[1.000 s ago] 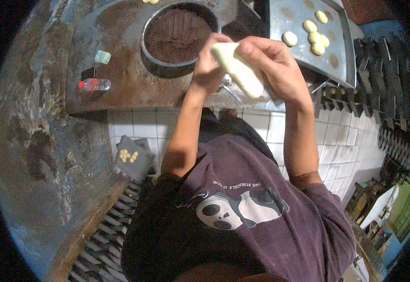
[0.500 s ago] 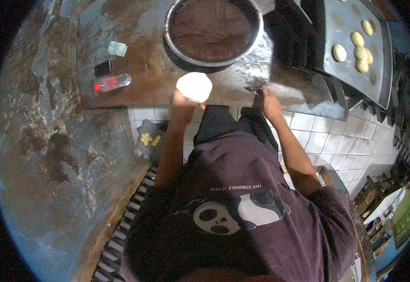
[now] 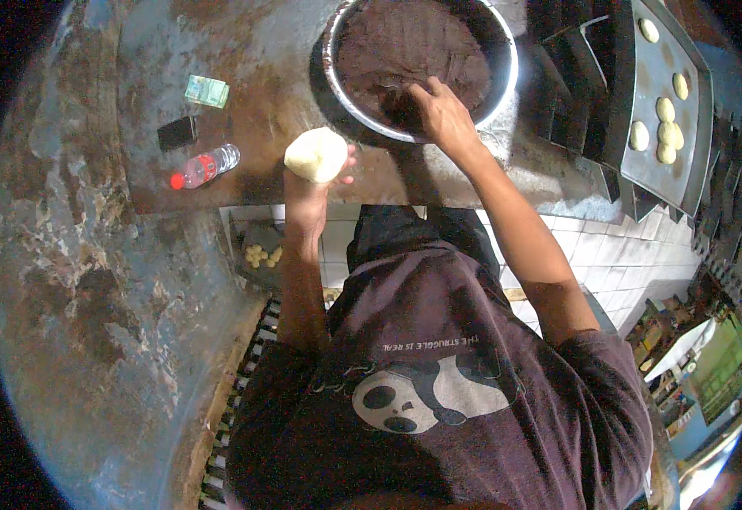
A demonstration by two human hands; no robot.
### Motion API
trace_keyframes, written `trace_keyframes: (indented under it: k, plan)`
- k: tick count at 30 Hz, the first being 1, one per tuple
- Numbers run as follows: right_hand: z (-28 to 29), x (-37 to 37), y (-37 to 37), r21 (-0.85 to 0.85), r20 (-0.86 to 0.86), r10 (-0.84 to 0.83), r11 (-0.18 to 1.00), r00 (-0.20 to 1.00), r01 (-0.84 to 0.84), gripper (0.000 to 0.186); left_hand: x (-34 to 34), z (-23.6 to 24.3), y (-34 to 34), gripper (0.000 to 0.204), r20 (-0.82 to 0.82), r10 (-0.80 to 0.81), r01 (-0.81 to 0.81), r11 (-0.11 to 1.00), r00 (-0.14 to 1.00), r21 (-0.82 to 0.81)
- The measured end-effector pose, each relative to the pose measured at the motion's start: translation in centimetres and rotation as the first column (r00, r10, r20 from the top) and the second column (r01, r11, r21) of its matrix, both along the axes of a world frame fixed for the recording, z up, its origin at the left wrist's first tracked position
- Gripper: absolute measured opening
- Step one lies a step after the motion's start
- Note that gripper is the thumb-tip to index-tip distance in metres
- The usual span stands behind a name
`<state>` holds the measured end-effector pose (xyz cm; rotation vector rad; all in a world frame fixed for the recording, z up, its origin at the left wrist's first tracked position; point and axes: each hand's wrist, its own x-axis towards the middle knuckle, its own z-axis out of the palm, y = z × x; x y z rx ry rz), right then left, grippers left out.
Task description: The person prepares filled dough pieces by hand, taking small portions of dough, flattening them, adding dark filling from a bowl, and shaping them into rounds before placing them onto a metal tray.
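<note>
A pale, flattened round of dough (image 3: 317,155) lies across my left hand (image 3: 305,194), which supports it from beneath above the table's front edge. Some fingertips curl past the dough's right side; the palm is hidden under it. My right hand (image 3: 449,121) reaches over the near rim of a wide metal basin (image 3: 509,78) and down to the dark brown, paste-like filling (image 3: 409,42) inside. Its fingers are bent and closed at a scooped hollow in that filling. Whatever they grip there is too dark to make out.
Right of the basin, a metal tray (image 3: 653,174) carries several pale dough pieces (image 3: 667,133). A red-capped clear bottle (image 3: 209,165), a dark flat object (image 3: 176,133) and a folded greenish paper (image 3: 207,91) lie on the table at left. Below the edge sit small dough balls (image 3: 262,254).
My right hand has moved from the table's front edge up and left into the basin. My left hand, with the dough, has shifted slightly left. The view has swung a little.
</note>
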<state>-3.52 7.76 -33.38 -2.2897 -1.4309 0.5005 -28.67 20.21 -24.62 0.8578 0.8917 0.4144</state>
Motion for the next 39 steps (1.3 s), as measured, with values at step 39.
trace_keyframes:
  k: [39]
  plan:
    - [-2.5,6.3,-26.9,0.074,-0.306,-0.206,0.968,0.929,0.239,0.023,13.3,4.4,-15.0,0.032,-0.339,-0.143,0.323,0.758,0.930,0.567]
